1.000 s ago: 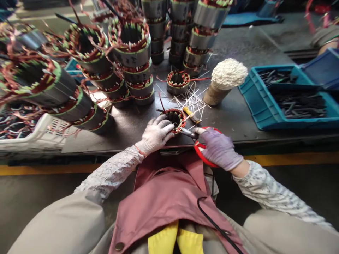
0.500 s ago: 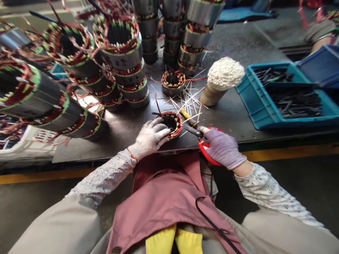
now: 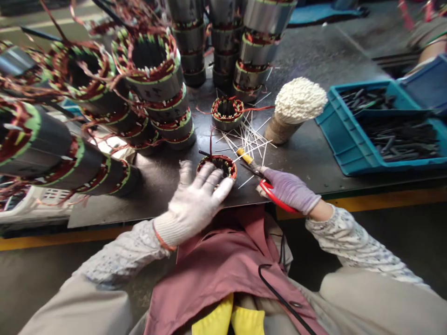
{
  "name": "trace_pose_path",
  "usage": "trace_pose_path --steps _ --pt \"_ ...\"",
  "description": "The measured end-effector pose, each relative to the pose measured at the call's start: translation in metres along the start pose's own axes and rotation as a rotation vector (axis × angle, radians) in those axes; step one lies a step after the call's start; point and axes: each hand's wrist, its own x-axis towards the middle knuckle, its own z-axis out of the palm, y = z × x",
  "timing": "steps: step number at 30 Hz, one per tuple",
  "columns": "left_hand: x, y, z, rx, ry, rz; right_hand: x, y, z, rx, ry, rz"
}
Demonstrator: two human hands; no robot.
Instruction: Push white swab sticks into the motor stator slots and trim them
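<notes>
My left hand [image 3: 195,200], in a white glove, is spread over the near side of a small motor stator [image 3: 230,168] wound with red-brown copper wire. Its fingers lie across the ring and hide part of it. Red-handled scissors [image 3: 274,193] are gripped in my right hand [image 3: 291,188], which wears a purple glove; their dark blades point left toward the stator. Just beyond the blades lies a yellow-handled tool [image 3: 245,156]. Thin white sticks [image 3: 249,135] are scattered behind the near stator, and a second small stator [image 3: 227,114] stands among their ends.
Tall stacks of stators [image 3: 157,93] crowd the left and back of the dark table [image 3: 167,174]. To the right stand a thick bundle of white sticks [image 3: 300,100] and a blue bin [image 3: 344,139] holding black pieces. Another person's arm [image 3: 433,50] shows at the far right.
My left hand has spread its fingers and shifted from the stator's left side to its near side. The scissors stay in my right hand, their blades now farther from the stator and closer together.
</notes>
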Motion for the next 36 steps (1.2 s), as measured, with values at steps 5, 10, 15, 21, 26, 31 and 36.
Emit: trace_pose_path --steps 5,10,15,21,26,31,36 --pt "0.027 0.010 0.031 -0.034 -0.103 0.003 0.022 -0.014 -0.004 0.120 -0.090 -0.049" --pt "0.028 -0.001 0.046 -0.031 -0.088 0.048 0.017 -0.032 -0.004 0.055 -0.038 0.023" --pt "0.028 -0.001 0.045 -0.051 -0.072 0.075 0.008 -0.048 -0.015 -0.174 -0.007 0.091" --pt "0.022 -0.001 0.038 -0.084 -0.060 0.056 0.005 -0.038 -0.018 -0.159 0.002 0.069" --pt "-0.024 -0.054 0.031 -0.001 -0.066 -0.049 -0.025 0.026 -0.013 -0.124 0.120 0.325" --pt "-0.040 -0.097 0.012 0.244 -0.191 -0.347 -0.021 0.082 -0.007 -0.127 0.068 0.455" --pt "0.027 -0.053 -0.008 0.286 0.087 -0.207 -0.006 0.077 -0.006 -0.219 0.319 0.321"
